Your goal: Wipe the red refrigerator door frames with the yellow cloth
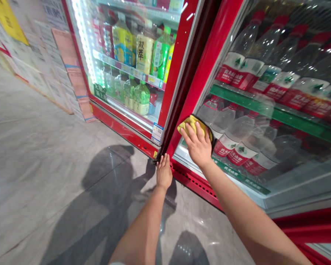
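Our right hand (198, 144) presses a folded yellow cloth (191, 120) to the glass door with a red frame (206, 62), just right of centre; its fingers are spread. Our left hand (164, 171), fingers together, touches the frame's lower corner at six o'clock.

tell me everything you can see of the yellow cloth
The cloth is yellow, with a dark edge showing at its right side, and looks soft and bunched. It lies on the lower left of the right fridge's glass door, reaching onto the red frame. The right hand presses on it, fingers spread, hiding much of it.
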A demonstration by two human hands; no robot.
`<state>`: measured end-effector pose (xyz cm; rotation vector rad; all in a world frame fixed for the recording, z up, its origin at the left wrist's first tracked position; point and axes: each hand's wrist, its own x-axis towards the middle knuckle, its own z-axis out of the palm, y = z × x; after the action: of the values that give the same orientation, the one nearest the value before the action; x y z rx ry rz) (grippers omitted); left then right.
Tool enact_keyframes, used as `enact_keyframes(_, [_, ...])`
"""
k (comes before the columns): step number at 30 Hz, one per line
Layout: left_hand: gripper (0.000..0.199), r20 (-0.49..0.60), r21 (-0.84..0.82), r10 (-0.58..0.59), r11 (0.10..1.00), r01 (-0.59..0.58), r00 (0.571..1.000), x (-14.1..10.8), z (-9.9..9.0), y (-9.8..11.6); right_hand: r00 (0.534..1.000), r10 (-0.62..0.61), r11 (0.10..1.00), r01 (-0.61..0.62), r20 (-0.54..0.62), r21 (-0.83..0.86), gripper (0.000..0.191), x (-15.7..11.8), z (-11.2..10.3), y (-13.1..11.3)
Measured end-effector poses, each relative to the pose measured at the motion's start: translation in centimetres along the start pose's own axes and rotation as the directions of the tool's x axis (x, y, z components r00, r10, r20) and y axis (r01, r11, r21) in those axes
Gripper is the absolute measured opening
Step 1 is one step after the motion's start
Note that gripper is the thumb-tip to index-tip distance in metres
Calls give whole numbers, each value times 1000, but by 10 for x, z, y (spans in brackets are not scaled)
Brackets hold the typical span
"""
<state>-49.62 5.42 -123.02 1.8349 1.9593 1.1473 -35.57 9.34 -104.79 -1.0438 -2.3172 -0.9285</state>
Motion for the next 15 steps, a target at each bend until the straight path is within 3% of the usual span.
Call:
enact_keyframes(4, [74,11,-1,-1,1000,1,1000,-3,2,-1,942,-294,955,285,159,80,55,-3,3,-3])
enact_keyframes(6, [74,21,5,-2,1000,2,1000,-5,2,0,951,-281,959,276,126,60,52,10,-5,4])
enact_keyframes(8, [73,33,15,-3,1000,3,999,-5,2,2,989,-150,989,150,16,10,49,28,-14,10])
enact_keyframes(11, [69,53,32,-4,999,2,999,-6,1,3,996,-23,1000,22,-91,-8,50,45,-18,10])
enact_keyframes(13, [68,64,44,-3,999,0,998,-7,0,3,992,-123,992,123,-14,13,51,42,-10,3])
enact_keyframes(15, [69,77,55,0,998,-4,997,-9,-1,3,948,-294,956,289,124,58,49,35,-2,-3])
